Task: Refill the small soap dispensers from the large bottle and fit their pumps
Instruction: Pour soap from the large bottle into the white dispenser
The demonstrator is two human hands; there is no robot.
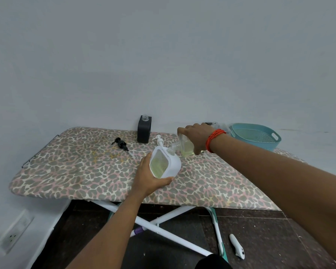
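My left hand [149, 179] grips a white soap dispenser [166, 162] with a clear window showing yellow-green liquid, tilted on the leopard-print board [76, 171]. My right hand [197, 137] holds the large clear bottle [184, 147] tipped sideways, its neck at the dispenser's open mouth. A white pump [159, 140] lies just behind the dispenser. A black dispenser [144, 129] stands open-topped at the back by the wall. Its black pump [121, 144] lies on the board to the left.
A teal plastic basket [257, 137] sits at the board's right end, behind my right wrist. White crossed legs [163, 230] hold the board over a dark floor. A white handle-like object [237, 246] lies on the floor. A wall socket [14, 234] is low left.
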